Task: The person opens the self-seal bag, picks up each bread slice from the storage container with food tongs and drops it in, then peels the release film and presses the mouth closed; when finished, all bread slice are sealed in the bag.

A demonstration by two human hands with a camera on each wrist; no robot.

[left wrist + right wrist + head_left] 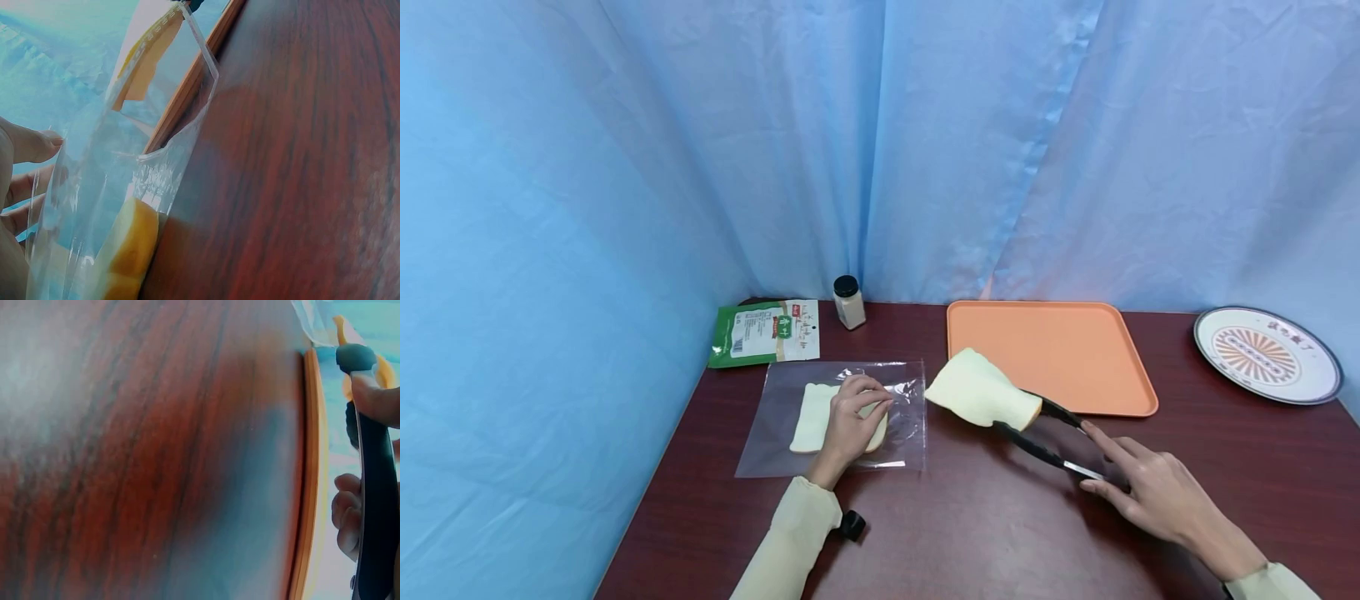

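A clear plastic bag (767,433) lies on the table with a bread slice (811,421) inside it. My left hand (848,421) pinches the bag's upper film between thumb and fingers, near the mouth on the right. In the left wrist view the film (156,178) stands raised, the slice's crust (134,244) low inside. Black-tipped tongs (1033,448) are gripped in my right hand (1153,487), thumb and forefinger along their arms. They clamp another bread slice (979,390) by its right end; its left corner overlaps the bag's right edge in the head view.
An orange tray (1060,358) sits behind the tongs. At the far right is a patterned white plate (1262,354). A green-and-white packet (767,333) and a black-capped jar (850,304) stand at the back left. Blue curtains (925,150) close off the table's back and sides.
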